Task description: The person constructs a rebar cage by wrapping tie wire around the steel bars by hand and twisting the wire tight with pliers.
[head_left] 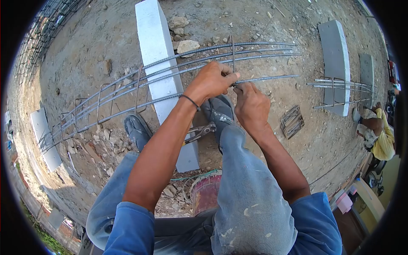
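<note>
Left hand (pixel 214 80) and right hand (pixel 253 105) pinch closed, grip hidden, where a rust-brown bent-steel hoop (pixel 233 53) meets long grey ribbed-steel rods (pixel 267 79), hooped leftward, bare rightward.

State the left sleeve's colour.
Blue left sleeve, best seen in the head view.

Single head-worn view, looking forward and steeply down. Lens very wide: black surround, straight edges bowing toward the rim. Wearer's legs (pixel 255 199) close beneath, filling bottom centre; left hand (pixel 212 80) and right hand (pixel 253 104) above them, near mid-frame, at arm's reach. Ground (pixel 314 157) spreads beyond; another person (pixel 382 140) at right edge, well off, tipped sideways.
</note>
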Motion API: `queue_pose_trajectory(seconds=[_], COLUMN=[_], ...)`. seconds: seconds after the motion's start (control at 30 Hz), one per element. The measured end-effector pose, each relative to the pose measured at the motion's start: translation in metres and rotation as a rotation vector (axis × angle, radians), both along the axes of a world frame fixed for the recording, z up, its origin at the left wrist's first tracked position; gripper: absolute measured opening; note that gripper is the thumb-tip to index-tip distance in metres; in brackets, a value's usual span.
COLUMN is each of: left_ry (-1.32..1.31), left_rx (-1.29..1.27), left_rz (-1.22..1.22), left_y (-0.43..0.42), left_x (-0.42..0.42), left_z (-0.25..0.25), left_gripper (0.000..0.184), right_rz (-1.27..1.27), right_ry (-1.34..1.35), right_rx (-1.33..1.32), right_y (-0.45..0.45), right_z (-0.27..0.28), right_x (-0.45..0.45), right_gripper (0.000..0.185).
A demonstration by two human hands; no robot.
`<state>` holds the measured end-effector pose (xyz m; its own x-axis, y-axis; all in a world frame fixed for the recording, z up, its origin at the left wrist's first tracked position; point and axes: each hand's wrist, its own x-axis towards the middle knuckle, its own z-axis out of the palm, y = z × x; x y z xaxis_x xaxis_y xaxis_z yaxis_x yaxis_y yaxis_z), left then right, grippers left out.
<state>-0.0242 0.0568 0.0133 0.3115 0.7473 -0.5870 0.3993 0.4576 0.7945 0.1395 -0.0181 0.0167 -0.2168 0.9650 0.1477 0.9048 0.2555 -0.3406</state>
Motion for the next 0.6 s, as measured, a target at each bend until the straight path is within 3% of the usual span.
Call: queue_pose_trajectory(seconds=[0.07, 0.1, 0.17, 0.4, 0.5, 0.53, 0.6], left_ry=[-0.002, 0.0, 0.007, 0.013, 0.054, 0.047, 0.036], left_rx=[0.024, 0.02, 0.031, 0.049, 0.075, 0.095, 0.112], left_rz=[-0.036, -0.034, -0.014, 0.045, 0.014, 0.033, 0.047], left_y=[0.0, -0.001, 0.0, -0.004, -0.002, -0.003, -0.005], left_x=[-0.001, -0.001, 0.0, 0.003, 0.003, 0.004, 0.005], left_z=[0.001, 0.0, -0.002, -0.006, -0.004, -0.009, -0.015], left_gripper=[0.034, 0.034, 0.031, 0.031, 0.031, 0.031, 0.032], right_rz=[-0.136, -0.135, -0.412, -0.362, -0.515, -0.518, -0.603], right_ry=[0.371, 0.373, 0.753, 0.785, 1.356, 1.357, 2.251], right_rx=[-0.208, -0.212, -0.373, -0.395, -0.868, -0.866, -1.505], right_y=[0.005, 0.006, 0.005, 0.001, 0.006, 0.005, 0.002], right_z=[0.002, 0.0, -0.009, -0.02, -0.024, -0.033, -0.05], right_x=[0.004, 0.004, 0.004, 0.006, 0.015, 0.02, 0.027], right_gripper=[0.007, 0.007, 0.01, 0.019, 0.025, 0.025, 0.023])
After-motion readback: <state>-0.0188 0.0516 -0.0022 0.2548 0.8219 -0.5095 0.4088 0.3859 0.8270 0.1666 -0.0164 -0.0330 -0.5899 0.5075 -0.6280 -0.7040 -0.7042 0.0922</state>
